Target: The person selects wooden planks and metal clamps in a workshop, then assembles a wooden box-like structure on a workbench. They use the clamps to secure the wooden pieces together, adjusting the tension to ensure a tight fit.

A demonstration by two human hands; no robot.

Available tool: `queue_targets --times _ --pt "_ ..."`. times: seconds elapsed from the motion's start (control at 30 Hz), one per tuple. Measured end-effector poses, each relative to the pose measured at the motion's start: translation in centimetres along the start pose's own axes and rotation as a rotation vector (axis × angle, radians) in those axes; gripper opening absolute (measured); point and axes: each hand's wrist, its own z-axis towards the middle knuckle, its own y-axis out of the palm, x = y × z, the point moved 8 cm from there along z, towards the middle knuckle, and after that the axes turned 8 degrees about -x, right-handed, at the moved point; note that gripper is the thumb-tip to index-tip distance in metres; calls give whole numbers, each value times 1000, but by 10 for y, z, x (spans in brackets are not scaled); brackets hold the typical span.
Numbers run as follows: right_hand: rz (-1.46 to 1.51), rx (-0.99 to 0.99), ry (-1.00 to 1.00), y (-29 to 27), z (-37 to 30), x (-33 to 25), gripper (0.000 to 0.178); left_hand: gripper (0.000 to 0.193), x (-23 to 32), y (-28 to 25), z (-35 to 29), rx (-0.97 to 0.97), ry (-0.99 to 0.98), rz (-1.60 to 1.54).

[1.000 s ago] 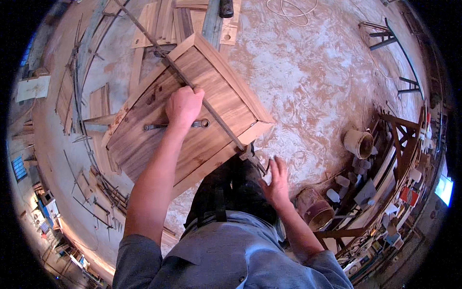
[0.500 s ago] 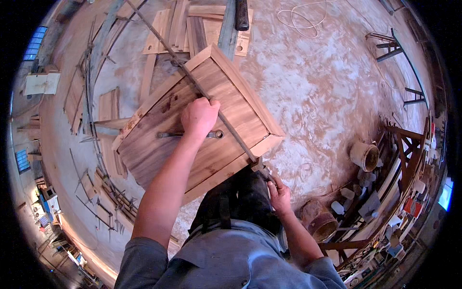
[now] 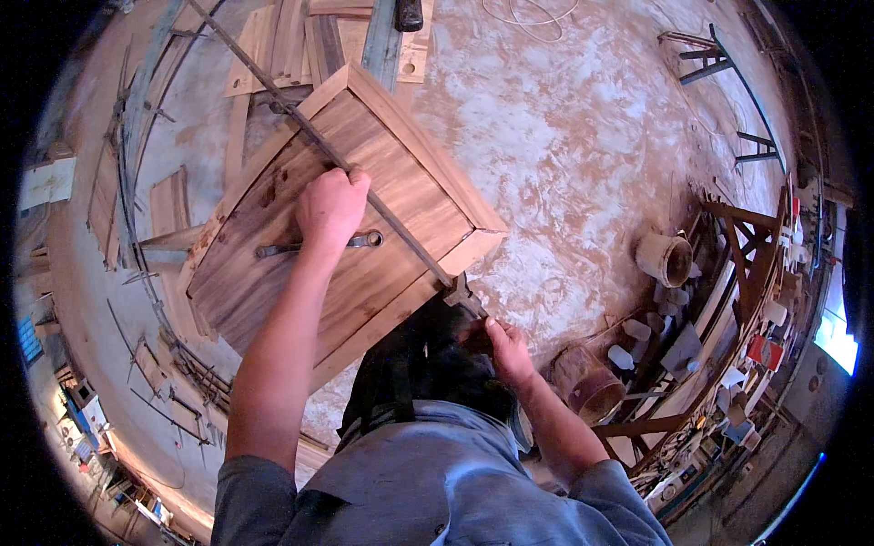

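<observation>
A framed wooden panel (image 3: 410, 187) lies tilted in front of me, its near edge close to my legs. Across it runs a long metal bar clamp (image 3: 401, 227), from the far left to the near edge. My left hand (image 3: 332, 205) is closed round the bar above the middle of the panel. Just off the near edge, my right hand (image 3: 510, 350) pinches the screw end of the clamp, beyond its jaw (image 3: 461, 293). A ring wrench (image 3: 367, 239) rests on the panel, partly hidden under my left wrist.
Boards (image 3: 289, 45) and a dark-handled tool (image 3: 409, 14) lie beyond the panel. More bars and offcuts are on the left. At right stand a pale bucket (image 3: 663, 259), a brown bucket (image 3: 587, 384) and a cluttered rack (image 3: 742, 264). A cable (image 3: 546, 20) loops on the floor.
The whole view has shifted, so the panel, clamp and both hands appear further left and slightly higher. Both hands keep their hold on the clamp.
</observation>
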Motion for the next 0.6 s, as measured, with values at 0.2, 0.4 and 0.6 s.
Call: queue_targets --times 0.2,0.4,0.6 --pt "327 -62 194 11 -4 4 40 50 2 -2 -2 14 -2 24" --pt "453 -77 350 14 -6 12 45 50 3 -4 -4 41 2 6" --pt "597 -81 447 24 -11 5 44 49 5 -7 -7 79 47 1"
